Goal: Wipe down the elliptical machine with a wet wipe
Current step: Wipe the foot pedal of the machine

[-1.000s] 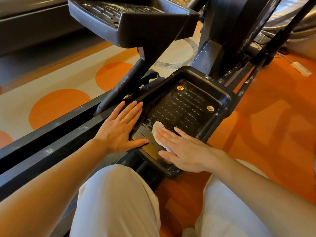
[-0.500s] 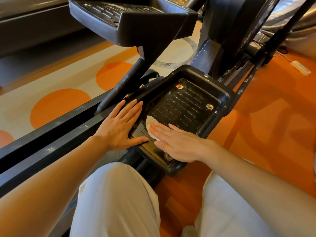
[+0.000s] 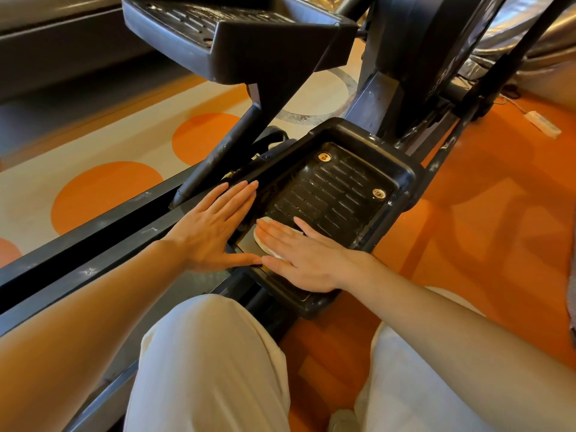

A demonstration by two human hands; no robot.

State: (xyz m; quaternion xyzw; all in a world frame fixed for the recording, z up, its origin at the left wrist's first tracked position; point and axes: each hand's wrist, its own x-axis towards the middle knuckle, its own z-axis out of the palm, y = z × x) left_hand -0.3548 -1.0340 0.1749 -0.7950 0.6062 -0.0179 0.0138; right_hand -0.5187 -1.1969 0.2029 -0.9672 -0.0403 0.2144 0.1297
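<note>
The black elliptical machine fills the middle of the view. Its near foot pedal (image 3: 402, 179) is a ribbed tray with a raised rim and two brass bolts. A white wet wipe (image 3: 261, 239) lies on the pedal's near left part, mostly hidden under my right hand (image 3: 304, 255), which presses it flat with straight fingers. My left hand (image 3: 215, 229) rests flat on the pedal's left rim and the rail beside it, its thumb touching my right hand's thumb side.
A second pedal (image 3: 237, 35) stands raised at the top. Dark rails (image 3: 93, 244) run toward the lower left. The machine's upright housing (image 3: 414, 51) rises behind the pedal. A white power strip (image 3: 544, 124) lies on the orange floor at right. My knees fill the bottom.
My right hand has slid the wipe leftward and a little toward the near left corner of the pedal, closing up against my left hand. The left hand has stayed in place.
</note>
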